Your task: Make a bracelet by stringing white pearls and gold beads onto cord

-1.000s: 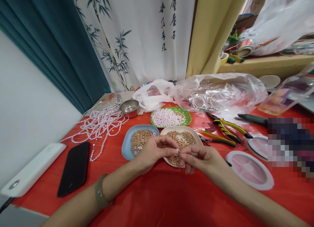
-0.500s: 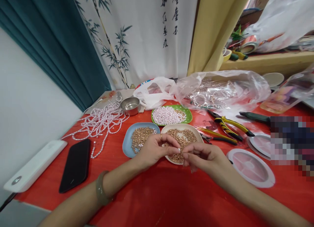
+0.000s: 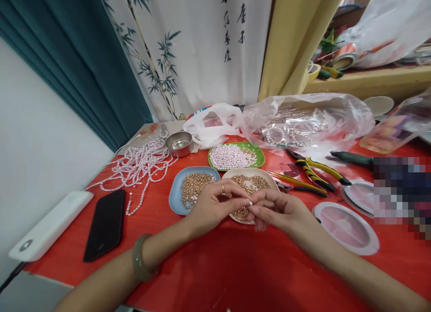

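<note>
My left hand [image 3: 215, 204], with a ring and a bangle, pinches a small white bead [image 3: 250, 203] between thumb and forefinger. The fingertips of my right hand [image 3: 278, 208] meet it there, also pinched; what they hold is too small to make out. Both hands are above the near edge of a cream dish [image 3: 274, 182] of gold beads. Left of it is a blue dish [image 3: 175, 197] with gold beads and a few white ones. Behind them stands a green dish [image 3: 260, 156] with white pearl beads and some gold ones.
Pearl strands [image 3: 141, 161], a metal bowl [image 3: 179, 143], a black phone [image 3: 105, 224] and a white power strip [image 3: 50, 224] are on the left. On the right are yellow-black pliers [image 3: 311, 170], tweezers [image 3: 296, 182] and white spools [image 3: 346, 227]. Plastic bags [image 3: 310, 121] lie behind.
My two hands have come together, so the fingertips now meet at the white bead. The view has shifted slightly.
</note>
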A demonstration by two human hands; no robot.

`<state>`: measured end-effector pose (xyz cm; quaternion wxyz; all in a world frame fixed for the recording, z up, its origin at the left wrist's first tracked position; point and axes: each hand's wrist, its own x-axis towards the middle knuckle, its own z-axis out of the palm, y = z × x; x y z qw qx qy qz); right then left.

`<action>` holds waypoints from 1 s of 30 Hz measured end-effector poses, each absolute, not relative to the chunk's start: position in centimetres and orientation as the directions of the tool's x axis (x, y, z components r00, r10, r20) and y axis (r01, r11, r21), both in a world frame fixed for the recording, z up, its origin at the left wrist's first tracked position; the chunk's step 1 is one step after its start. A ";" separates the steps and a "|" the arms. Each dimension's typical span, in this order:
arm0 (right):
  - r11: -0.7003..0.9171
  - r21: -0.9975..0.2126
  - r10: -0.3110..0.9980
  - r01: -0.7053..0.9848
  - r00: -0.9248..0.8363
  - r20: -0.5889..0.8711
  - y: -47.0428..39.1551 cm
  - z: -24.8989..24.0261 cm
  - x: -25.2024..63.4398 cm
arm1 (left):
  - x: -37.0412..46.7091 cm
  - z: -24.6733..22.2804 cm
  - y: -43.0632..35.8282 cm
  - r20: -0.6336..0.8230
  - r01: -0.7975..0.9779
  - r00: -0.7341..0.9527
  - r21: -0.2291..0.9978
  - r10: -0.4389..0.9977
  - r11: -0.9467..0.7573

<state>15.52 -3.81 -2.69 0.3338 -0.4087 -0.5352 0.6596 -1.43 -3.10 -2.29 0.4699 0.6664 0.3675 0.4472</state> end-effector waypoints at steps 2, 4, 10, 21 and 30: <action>-0.161 -0.987 0.894 0.020 -0.421 -0.154 -3.8 -2.7 15.6 | -1.4 -2.1 -3.0 0.260 0.116 0.327 0.943 0.909 -0.311; -0.088 -0.994 0.920 0.059 -0.378 -0.104 -3.8 -2.4 15.7 | -1.3 -1.8 -2.9 0.258 0.157 0.317 0.935 0.913 -0.319; -0.016 -0.986 0.944 0.168 -0.323 -0.071 -3.8 -1.4 16.0 | -0.7 -0.7 -2.7 0.239 0.184 0.338 0.932 0.910 -0.313; -0.109 -0.989 0.970 0.101 -0.208 -0.128 -3.2 -1.8 16.5 | -2.1 -1.4 -0.4 0.156 0.515 0.383 0.782 0.910 -0.351; 0.021 -0.988 0.997 0.150 -0.078 0.010 -2.2 -2.4 17.4 | -2.1 -1.9 -0.5 0.049 0.742 0.625 0.271 0.779 -0.613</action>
